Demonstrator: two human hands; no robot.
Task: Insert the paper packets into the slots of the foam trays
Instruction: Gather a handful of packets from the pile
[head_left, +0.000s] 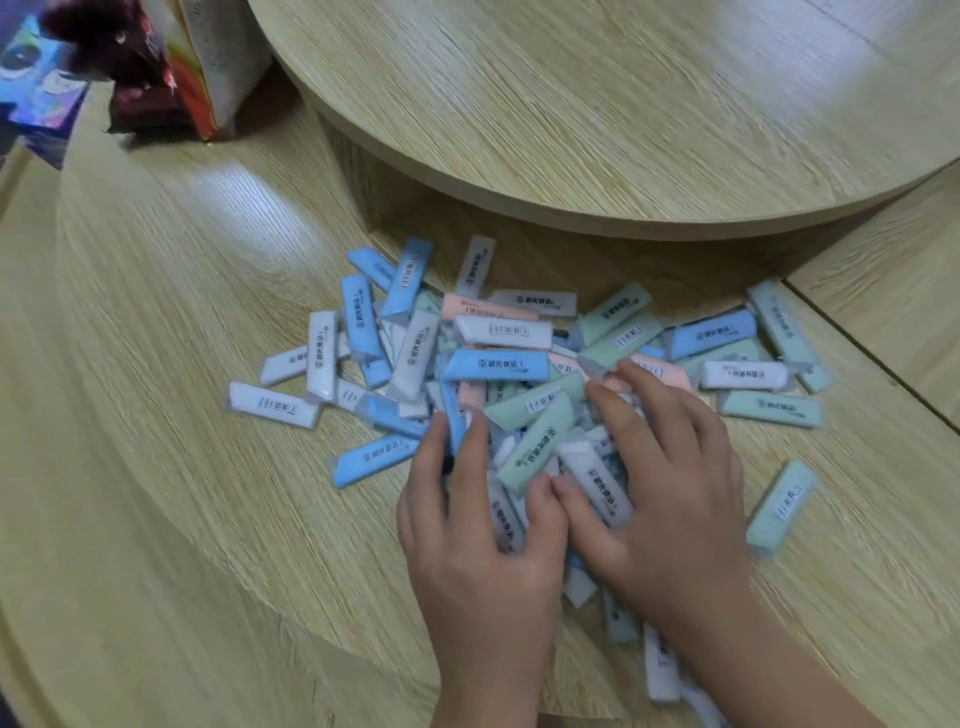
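A loose heap of several small paper packets (496, 364) in blue, white, mint green and pink lies on the wooden table. One mint packet (782, 504) sits apart at the right. My left hand (478, 540) rests flat on the near side of the heap, fingers spread over the packets. My right hand (670, 493) lies beside it on the heap, fingers straight, thumb touching a white packet (597, 483). Neither hand grips a packet. No foam tray is in view.
A raised round wooden tabletop (623, 104) overhangs the far side, its edge just behind the heap. A colourful bag and box (208, 67) stand at the far left. A seam in the table runs at the right (857, 353).
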